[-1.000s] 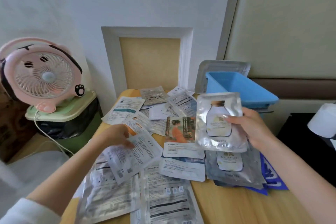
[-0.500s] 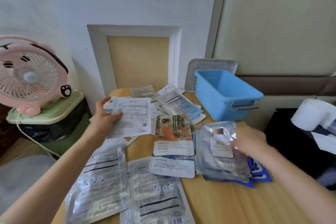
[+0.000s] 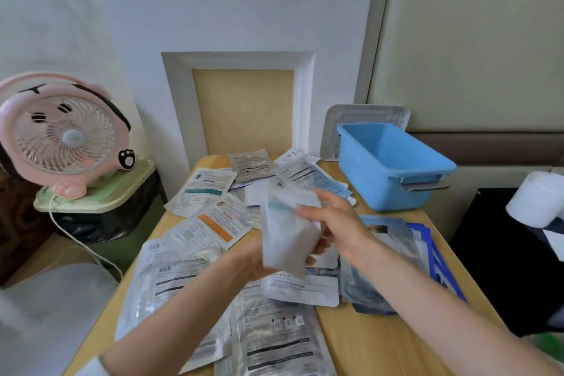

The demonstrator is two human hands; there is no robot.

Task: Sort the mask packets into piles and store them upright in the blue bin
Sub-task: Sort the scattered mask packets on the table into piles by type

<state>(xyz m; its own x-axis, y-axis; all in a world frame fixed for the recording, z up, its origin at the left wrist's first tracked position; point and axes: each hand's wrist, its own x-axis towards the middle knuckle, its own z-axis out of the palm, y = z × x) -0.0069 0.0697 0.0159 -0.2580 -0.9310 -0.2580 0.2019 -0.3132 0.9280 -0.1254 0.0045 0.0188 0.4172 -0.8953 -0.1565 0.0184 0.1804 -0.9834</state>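
Note:
Many mask packets lie spread over the small wooden table. A blurred white packet is held upright above the table's middle. My left hand grips its lower edge from below and behind. My right hand touches its right side with fingers around the edge. A pile of silver packets lies at the right on blue packets. Long silver packets lie at the near left. The blue bin stands at the table's far right corner with nothing visible inside.
A pink fan stands on a green-lidded container left of the table, its white cord trailing down. A grey lid leans behind the bin. A white roll sits on a black surface at the right.
My left hand carried the white packet from the far left to the middle. My right hand left the silver pile and came to meet that packet.

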